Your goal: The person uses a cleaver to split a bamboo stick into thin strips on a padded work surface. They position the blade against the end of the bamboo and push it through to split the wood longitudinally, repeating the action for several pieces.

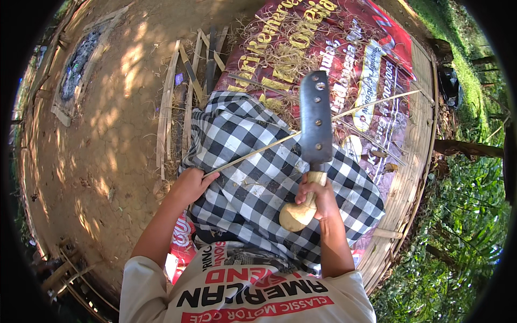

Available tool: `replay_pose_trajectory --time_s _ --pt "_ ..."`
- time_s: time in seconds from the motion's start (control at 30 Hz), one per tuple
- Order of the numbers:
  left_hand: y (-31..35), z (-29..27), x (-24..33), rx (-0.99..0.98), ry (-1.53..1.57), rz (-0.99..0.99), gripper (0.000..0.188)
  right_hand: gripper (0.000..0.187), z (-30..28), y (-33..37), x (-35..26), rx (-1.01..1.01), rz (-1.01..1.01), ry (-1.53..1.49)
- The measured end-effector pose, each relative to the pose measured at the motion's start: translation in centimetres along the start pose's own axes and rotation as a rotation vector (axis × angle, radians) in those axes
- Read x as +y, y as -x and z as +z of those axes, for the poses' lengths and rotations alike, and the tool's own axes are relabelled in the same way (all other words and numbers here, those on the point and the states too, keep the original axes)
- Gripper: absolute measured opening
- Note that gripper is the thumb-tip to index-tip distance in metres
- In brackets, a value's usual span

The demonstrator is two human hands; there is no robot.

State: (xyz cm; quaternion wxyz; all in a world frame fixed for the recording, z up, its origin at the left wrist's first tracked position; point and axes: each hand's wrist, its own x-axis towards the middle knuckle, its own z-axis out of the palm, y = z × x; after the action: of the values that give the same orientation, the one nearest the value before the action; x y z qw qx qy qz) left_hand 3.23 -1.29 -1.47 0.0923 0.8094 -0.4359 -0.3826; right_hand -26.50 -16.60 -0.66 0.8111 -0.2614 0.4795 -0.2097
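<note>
My left hand (191, 185) is closed around the near end of a long thin bamboo strip (253, 153). The strip slants up to the right over my lap, and the blade hides a short stretch of its middle. My right hand (320, 199) grips the pale wooden handle of a broad cleaver-like knife (315, 121). Its dark blade, with a row of round holes or rivets, points away from me. Whether blade and strip touch I cannot tell. A black-and-white checked cloth (253, 126) covers my legs under both hands.
A dark red printed banner (258, 62), strewn with curly shavings, lies ahead on a slatted bamboo platform (417, 140). Wooden slats (168, 113) and a dark blade-like bar (210, 59) rest to the left. Bare earth (113, 156) stretches further left; green plants (458, 237) border the right.
</note>
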Motion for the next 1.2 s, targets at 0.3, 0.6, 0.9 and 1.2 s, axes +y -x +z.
replay_pose_trajectory --time_s 0.3,0.6,0.9,1.2 --pt "-0.1 0.6 -1.1 -0.004 0.009 -0.008 0.054 0.022 -0.3 -0.1 -0.9 0.013 -0.059 -0.241" --pt "-0.3 0.5 -0.9 -0.002 0.042 0.017 0.068 0.021 0.7 0.6 1.1 -0.109 0.058 -0.06" --pt "-0.2 1.8 -2.5 0.065 0.065 0.093 0.063 0.019 1.4 2.2 2.3 -0.232 0.141 0.246" --pt "-0.5 1.1 -1.9 0.0 0.053 0.08 0.06 0.021 2.7 2.8 5.6 -0.374 0.228 0.301"
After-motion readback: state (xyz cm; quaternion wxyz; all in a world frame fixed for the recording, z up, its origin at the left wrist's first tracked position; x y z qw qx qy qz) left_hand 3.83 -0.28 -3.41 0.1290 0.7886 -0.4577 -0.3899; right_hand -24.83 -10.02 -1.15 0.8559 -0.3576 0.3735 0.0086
